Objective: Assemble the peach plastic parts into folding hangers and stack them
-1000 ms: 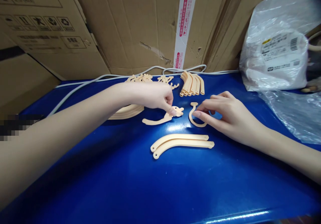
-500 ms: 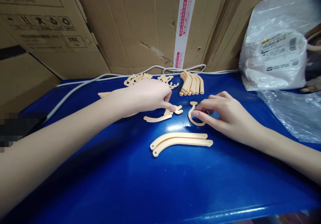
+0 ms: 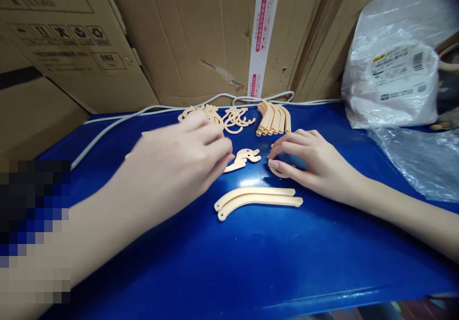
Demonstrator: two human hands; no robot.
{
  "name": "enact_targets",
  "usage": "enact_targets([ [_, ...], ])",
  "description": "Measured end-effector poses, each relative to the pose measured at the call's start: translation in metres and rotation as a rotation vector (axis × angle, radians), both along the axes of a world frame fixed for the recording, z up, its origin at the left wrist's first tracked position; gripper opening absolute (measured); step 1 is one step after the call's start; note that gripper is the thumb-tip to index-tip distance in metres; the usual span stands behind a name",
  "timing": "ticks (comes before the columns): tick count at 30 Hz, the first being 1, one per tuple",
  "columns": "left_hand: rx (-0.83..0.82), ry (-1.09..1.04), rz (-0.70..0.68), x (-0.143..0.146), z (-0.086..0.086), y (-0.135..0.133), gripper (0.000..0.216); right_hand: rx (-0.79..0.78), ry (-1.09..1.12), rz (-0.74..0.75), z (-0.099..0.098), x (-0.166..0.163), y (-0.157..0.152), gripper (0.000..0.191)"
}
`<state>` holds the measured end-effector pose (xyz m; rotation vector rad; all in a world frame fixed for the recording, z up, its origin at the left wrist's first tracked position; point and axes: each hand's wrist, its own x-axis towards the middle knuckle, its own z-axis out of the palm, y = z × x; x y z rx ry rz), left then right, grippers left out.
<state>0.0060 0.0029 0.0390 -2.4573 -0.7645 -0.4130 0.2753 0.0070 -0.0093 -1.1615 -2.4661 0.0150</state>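
My left hand (image 3: 182, 148) is over the left of the blue table, its fingers curled and slightly blurred. Its fingertips are hidden, so what they hold, if anything, does not show. Just past them lies a pale wooden piece with a forked end (image 3: 247, 155), its left part covered by the hand. With thumb and fingers pinched, my right hand (image 3: 310, 160) grips a hook-shaped wooden piece (image 3: 281, 172), which it partly covers. Nearer me, two long curved wooden strips (image 3: 258, 199) lie side by side, each with a hole at its left end.
Behind the hands are a stack of curved wooden strips (image 3: 274, 118) and loose curly wooden pieces (image 3: 234, 119). A white cable (image 3: 154, 107) runs along the back, before cardboard boxes (image 3: 197, 38). Plastic-wrapped goods (image 3: 392, 81) stand at the right, above a clear plastic sheet (image 3: 419, 162).
My left hand has drawn back to the left and towards me, off the forked piece, uncovering more of it. My right hand has shifted slightly left, its fingertips closing on the hook-shaped piece.
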Motion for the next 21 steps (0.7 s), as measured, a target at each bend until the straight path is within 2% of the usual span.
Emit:
enact_targets([
  [4,-0.139,0.039,-0.077,-0.004,-0.028,0.005,0.037,0.014,-0.029,0.094,-0.004,-0.002,0.002,0.032],
  [7,-0.179,0.055,-0.096,-0.003,-0.039,0.003,0.039,0.006,-0.059,0.113,-0.006,-0.003,0.003,0.039],
  [14,-0.178,0.070,-0.050,-0.002,-0.044,-0.003,0.041,-0.003,-0.074,0.144,-0.007,-0.004,0.004,0.044],
  [21,-0.152,0.057,-0.032,-0.008,-0.046,-0.001,0.041,-0.005,-0.055,0.133,-0.004,-0.001,0.009,0.040],
])
